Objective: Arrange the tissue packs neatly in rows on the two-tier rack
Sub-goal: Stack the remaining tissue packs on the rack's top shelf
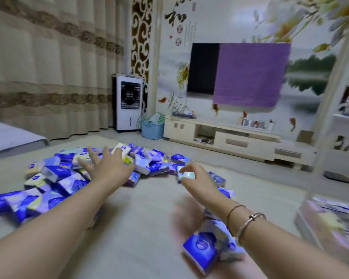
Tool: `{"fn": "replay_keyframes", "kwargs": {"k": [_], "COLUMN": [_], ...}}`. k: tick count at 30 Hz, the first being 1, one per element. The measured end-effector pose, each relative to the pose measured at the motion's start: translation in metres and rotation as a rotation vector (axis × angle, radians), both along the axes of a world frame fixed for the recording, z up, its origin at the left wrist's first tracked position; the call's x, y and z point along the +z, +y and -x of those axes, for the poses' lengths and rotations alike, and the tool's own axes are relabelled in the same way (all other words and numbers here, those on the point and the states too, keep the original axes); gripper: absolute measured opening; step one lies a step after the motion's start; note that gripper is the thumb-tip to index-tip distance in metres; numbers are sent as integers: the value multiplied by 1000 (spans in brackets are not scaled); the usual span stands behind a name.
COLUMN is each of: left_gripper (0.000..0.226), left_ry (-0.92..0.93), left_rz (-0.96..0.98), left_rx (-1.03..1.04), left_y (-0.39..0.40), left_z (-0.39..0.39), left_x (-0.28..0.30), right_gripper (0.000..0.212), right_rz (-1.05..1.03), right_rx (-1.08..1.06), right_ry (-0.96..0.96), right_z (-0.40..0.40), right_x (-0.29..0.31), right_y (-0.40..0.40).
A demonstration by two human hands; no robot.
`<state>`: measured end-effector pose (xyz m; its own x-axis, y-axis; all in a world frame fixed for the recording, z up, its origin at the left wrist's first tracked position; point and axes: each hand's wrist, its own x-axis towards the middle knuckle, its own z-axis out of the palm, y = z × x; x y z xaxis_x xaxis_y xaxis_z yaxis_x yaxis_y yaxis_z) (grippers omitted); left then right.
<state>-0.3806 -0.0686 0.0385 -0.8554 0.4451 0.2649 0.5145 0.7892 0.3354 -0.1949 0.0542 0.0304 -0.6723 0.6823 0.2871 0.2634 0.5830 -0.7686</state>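
Tissue packs (69, 178) lie heaped on the floor (149, 208), a few more near the right forearm. Left hand (107, 166) hovers over the heap, fingers spread wide. Right hand (195, 178) pinches one small pack (186, 176). Blurred rack (330, 218) at right holds packs.

Bare floor (141, 208) runs open between the two forearms. A sprawl of tissue packs (54, 178) crowds the left side and the far edge; a few loose packs (201, 246) lie under the right arm. The rack (330, 224) walls off the right.
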Motion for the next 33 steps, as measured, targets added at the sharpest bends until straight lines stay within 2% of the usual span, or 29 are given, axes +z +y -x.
{"fn": "replay_keyframes", "kwargs": {"k": [4, 8, 12, 14, 17, 19, 22, 25, 29, 33], "left_gripper": [83, 96, 87, 82, 82, 86, 92, 104, 92, 88], "left_ry": [-220, -115, -130, -171, -191, -213, -336, -422, -534, -638], "left_rz": [-3, -56, -106, -76, -63, -88, -158, -146, -40, -129], "left_rx": [118, -4, -141, -172, -208, -247, -364, -437, -546, -653], "left_y": [0, 14, 21, 20, 19, 17, 15, 15, 6, -2], "left_z": [34, 38, 32, 30, 30, 29, 25, 11, -20, -59], "left_x": [-17, -46, -58, -57, -54, -52, -52, -46, -30, -27], "right_gripper": [29, 42, 44, 49, 52, 60, 44, 43, 43, 43], "right_rz": [-35, -89, -223, -281, -300, -324, -380, -354, -320, -202], "right_rx": [97, 140, 130, 131, 134, 123, 173, 188, 188, 216], "right_ry": [-39, -67, -70, -175, -453, -561, -575, -536, -529, -448], "right_z": [54, 98, 135, 151, 166, 164, 145, 120, 83, 39], "right_x": [-17, -31, -23, -15, -22, -30, -25, -23, -25, -23], "right_y": [6, 5, 10, 17, 32, 37, 23, 16, 13, 4]}}
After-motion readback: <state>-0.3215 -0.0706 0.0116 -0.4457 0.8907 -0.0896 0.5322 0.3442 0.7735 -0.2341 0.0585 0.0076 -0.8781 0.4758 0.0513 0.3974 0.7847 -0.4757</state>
